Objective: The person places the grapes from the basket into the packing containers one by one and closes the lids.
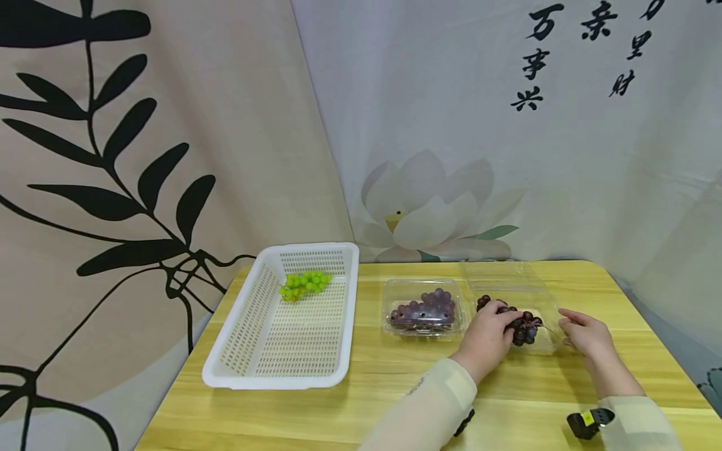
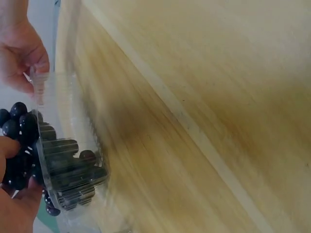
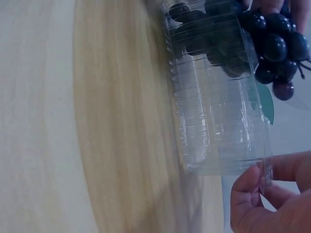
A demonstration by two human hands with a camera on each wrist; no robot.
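Table (image 1: 254, 419): pale wood grain, striped. Clear plastic box (image 3: 218, 126): glossy, ribbed walls, lid folded open toward the table's far edge; stands near the far right corner. Bunch of grapes (image 1: 526, 331): purple-black, round, shiny, tightly packed; partly inside the box, partly above its rim. Left hand (image 1: 486, 335): fingers curled round the bunch. Right hand (image 1: 589, 338): thumb and fingers pinching the box's rim.
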